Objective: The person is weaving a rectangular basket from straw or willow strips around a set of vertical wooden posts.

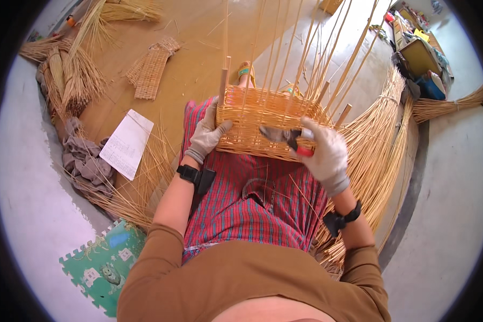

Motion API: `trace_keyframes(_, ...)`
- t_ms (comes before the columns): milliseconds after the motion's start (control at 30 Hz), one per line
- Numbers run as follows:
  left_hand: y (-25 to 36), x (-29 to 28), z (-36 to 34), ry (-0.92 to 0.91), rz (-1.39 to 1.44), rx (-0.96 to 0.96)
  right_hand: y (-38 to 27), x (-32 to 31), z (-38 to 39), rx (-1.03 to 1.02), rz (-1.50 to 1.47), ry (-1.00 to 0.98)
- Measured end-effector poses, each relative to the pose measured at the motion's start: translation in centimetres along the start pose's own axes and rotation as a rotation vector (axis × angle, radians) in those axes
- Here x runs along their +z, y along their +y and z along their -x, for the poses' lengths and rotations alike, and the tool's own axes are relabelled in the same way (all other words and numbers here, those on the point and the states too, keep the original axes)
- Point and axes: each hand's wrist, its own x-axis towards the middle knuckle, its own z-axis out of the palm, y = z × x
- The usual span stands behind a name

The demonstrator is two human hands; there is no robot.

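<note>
A rectangular wicker basket [247, 131] rests on my lap over a red plaid cloth [236, 214]. Long upright canes [280, 43] rise from its rim, with short thick stakes [223, 86] at the corners. In a pale work glove, my left hand [205, 134] grips the basket's left end, its thumb against the front wall. My right hand [327, 153], gloved too, is closed around a pair of pruning shears [278, 134] with dark blades and red on the handle. Those blades point left across the front wall; whether they touch the weave I cannot tell.
Bundled canes [378, 134] lie to my right, and more bundles [80, 75] at the far left. A flat woven piece [151, 72], a sheet of paper [127, 142], a grey cloth [86, 161] and a green foam mat [104, 268] lie on my left.
</note>
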Motion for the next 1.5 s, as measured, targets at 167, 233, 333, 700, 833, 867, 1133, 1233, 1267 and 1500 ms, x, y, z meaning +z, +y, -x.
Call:
trace_keyframes(167, 0.5, -0.1, 1.3, -0.020, -0.044, -0.020, -2.3, -2.9, -8.8, -0.309, 0.444, -0.123)
trace_keyframes(233, 0.7, 0.0, 1.5, -0.025, -0.013, -0.011, -3.2, -1.9, -11.1, -0.424, 0.613, -0.260)
trace_keyframes(333, 0.9, 0.0, 1.4, -0.037, 0.058, -0.014, -4.1, -0.6, -13.3, -0.501, 0.670, -0.366)
trace_keyframes(700, 0.8, -0.4, 0.7, -0.035, 0.182, 0.040, -0.3, -6.2, -15.7, -0.485, 0.595, -0.655)
trace_keyframes(833, 0.2, -0.4, 1.1, -0.012, 0.123, 0.022, 3.5, -7.7, -14.0, -0.471, 0.791, -0.671)
trace_keyframes(867, 0.1, -0.4, 0.9, -0.022, 0.120, 0.029, 4.3, -7.6, -13.5, -0.482, 0.872, -0.666)
trace_keyframes(1133, -0.5, -0.1, 1.0, 0.035, 0.035, 0.010, 5.2, -5.7, -11.7, -0.493, 0.800, -0.617)
trace_keyframes(1233, -0.6, -0.1, 1.2, 0.072, 0.080, 0.004, 6.3, -8.4, -12.3, -0.374, 0.786, -0.750)
trace_keyframes(1267, -0.5, -0.1, 1.2, 0.064, 0.077, -0.001, 7.0, -8.7, -12.3, -0.366, 0.781, -0.752)
trace_keyframes(1500, 0.2, 0.4, 1.1, 0.101, 0.030, 0.018, 8.6, -7.3, -10.4, -0.412, 0.807, -0.561)
